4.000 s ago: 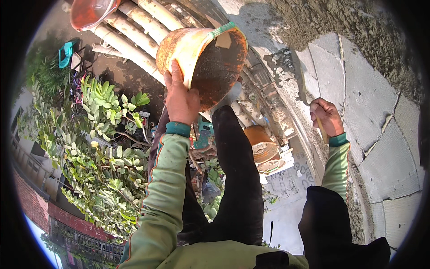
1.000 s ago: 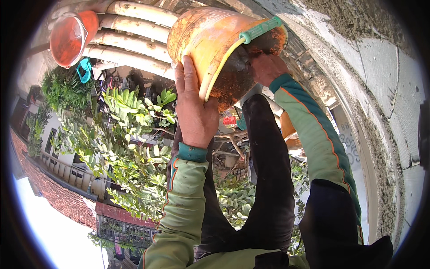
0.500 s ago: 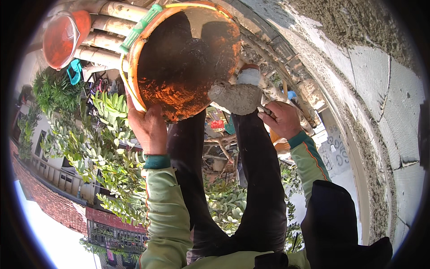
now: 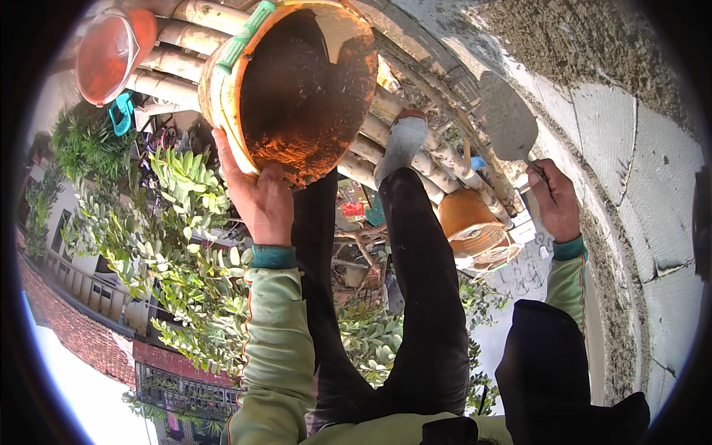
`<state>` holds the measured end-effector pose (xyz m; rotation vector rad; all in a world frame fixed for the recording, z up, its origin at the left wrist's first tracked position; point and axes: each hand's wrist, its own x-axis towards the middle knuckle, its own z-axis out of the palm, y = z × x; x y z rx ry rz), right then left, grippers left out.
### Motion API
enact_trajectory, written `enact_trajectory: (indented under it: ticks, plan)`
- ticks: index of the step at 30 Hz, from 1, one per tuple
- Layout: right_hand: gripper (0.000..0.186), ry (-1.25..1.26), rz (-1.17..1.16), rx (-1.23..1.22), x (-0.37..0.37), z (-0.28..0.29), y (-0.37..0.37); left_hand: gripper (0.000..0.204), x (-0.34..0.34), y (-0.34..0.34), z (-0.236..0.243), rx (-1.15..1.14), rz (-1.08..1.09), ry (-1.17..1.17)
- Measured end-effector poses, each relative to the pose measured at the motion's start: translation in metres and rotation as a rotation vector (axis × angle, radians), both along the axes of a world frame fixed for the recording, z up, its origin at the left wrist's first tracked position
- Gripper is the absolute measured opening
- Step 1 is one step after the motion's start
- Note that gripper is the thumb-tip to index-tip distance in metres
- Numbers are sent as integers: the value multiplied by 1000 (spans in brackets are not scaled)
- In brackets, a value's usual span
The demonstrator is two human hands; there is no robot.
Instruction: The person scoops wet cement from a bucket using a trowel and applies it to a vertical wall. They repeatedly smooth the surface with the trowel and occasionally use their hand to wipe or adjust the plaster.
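Orange bucket lies against the left fingers.

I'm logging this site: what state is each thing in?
Large orange bucket: tilted, mouth open
Left hand: gripping the bucket
Trowel: held, blade grey
Right hand: closed around the trowel
Red bucket: open
Block wall: rough coating on part only

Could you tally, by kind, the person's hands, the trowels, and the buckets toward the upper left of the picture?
Hands: 2 (left hand and right hand)
Trowels: 1 (the grey-bladed trowel, held in the right hand)
Buckets: 2 (the orange bucket, held by the left hand, and the red-orange bucket at far left)
Total: 5
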<state>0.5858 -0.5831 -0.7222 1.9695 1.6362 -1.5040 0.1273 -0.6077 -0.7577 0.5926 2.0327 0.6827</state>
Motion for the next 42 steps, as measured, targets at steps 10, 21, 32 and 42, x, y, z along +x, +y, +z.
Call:
enact_trajectory:
  ticks: [10, 21, 32, 42]
  plan:
    - [30, -308, 500, 54, -184, -159, 1, 99, 65, 7, 15, -47, -718, 299]
    - [25, 184, 199, 1, -82, -47, -60, 90, 43, -1, 3, -13, -565, 65]
    - [20, 120, -332, 170, 35, 266, 41, 93, 46, -26, 83, 39, -407, 207]
    - [33, -624, 530, 209, -110, 95, 14, 103, 109, -13, 226, -108, -561, 241]
